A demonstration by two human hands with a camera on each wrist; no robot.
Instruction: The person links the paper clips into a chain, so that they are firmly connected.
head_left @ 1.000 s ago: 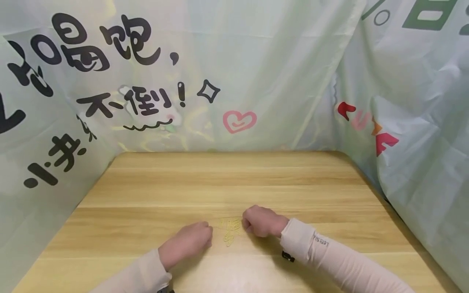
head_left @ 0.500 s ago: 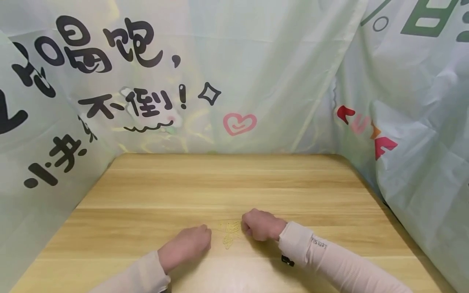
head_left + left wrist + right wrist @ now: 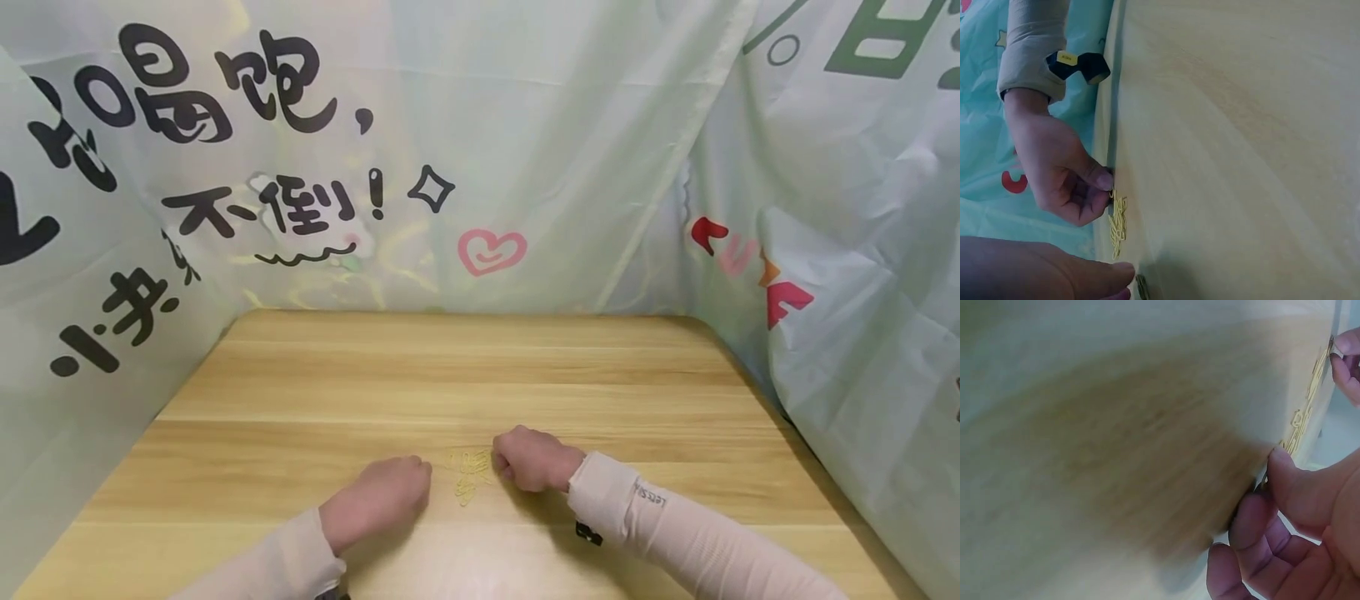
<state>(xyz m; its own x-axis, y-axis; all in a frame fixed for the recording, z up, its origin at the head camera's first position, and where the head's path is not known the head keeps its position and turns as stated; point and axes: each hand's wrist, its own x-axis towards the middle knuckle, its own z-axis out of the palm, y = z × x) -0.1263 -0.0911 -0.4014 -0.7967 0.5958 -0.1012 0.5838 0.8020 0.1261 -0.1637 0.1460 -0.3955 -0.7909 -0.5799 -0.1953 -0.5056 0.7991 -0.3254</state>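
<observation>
A small heap of thin yellow wire-like loops [image 3: 474,462] lies on the wooden table [image 3: 465,367] between the two hands. My left hand [image 3: 382,496], on the heap's left, pinches one end of the looped strand between thumb and finger; a thin yellow line runs from those fingertips to the heap. On the other side, my right hand [image 3: 534,458] has its thumb and finger pinched on the strand's other end, right at the loops [image 3: 1118,225]. In the right wrist view, something thin and dark shows between the right fingertips, its kind unclear.
Pale green printed curtains [image 3: 570,167] hang behind the table and along both sides. A black wrist device [image 3: 588,533] hangs under the right sleeve [image 3: 607,492]. The table's rounded far edge [image 3: 465,314] meets the back curtain.
Both hands stay almost in place. The lower loops of the yellow heap have shifted slightly, and the head view has tilted a little.
</observation>
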